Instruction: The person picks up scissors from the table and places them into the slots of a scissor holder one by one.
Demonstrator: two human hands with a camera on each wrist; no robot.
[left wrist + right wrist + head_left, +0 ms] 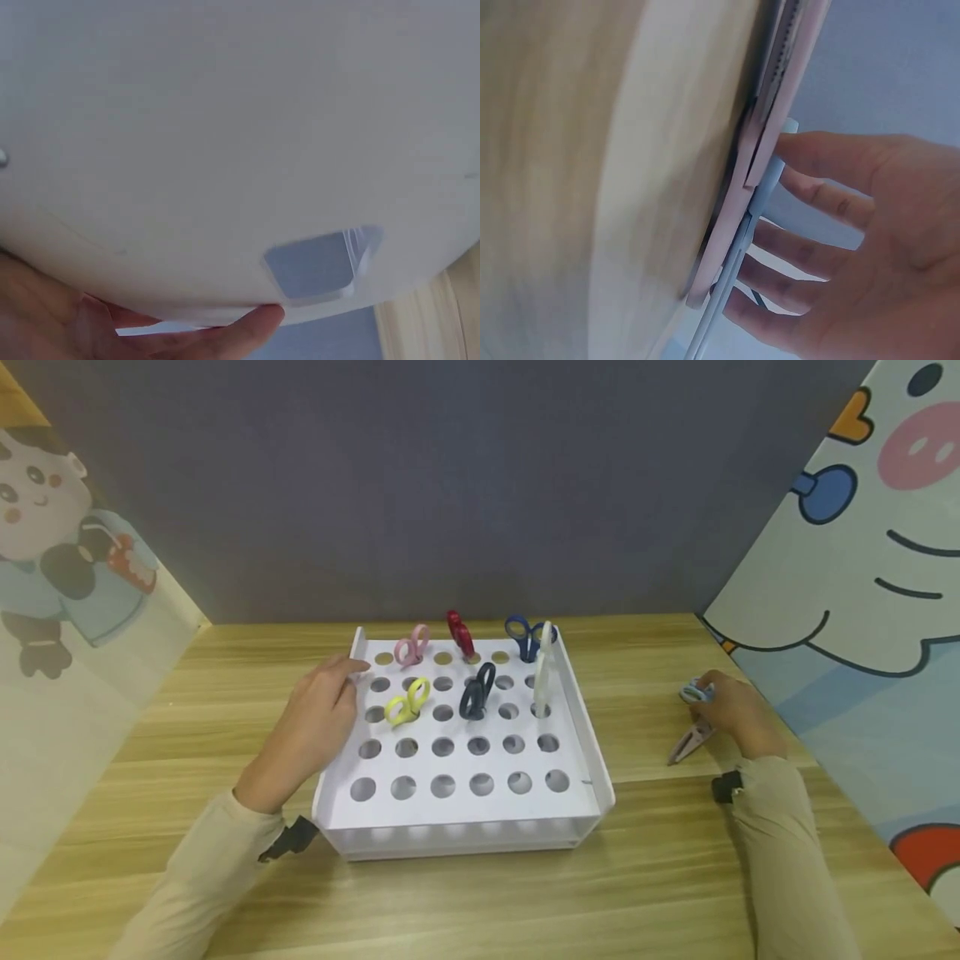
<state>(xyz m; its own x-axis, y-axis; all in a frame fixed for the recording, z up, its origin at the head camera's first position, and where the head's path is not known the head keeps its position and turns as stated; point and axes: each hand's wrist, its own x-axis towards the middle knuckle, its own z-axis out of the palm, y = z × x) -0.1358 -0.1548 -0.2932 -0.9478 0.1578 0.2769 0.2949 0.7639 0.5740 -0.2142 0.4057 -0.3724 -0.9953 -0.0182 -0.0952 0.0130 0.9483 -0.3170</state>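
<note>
A white rack (461,810) with rows of round holes stands on the table. My left hand (318,714) holds its left side wall, a finger reaching over the rim; the left wrist view shows the wall (225,172) close up. Handles-up in the holes are pink scissors (412,646), red scissors (461,637), dark blue scissors (527,643), yellow scissors (408,702), black scissors (477,693) and white scissors (543,672). To the right, my right hand (738,712) touches light blue-handled scissors (692,692) lying flat, pinkish blades toward me. In the right wrist view its fingertips meet the handle (756,199).
A grey panel (450,485) closes off the back of the wooden table (487,902). Cartoon-printed side panels rise at left (82,585) and right (885,610), the right one close beside my right hand.
</note>
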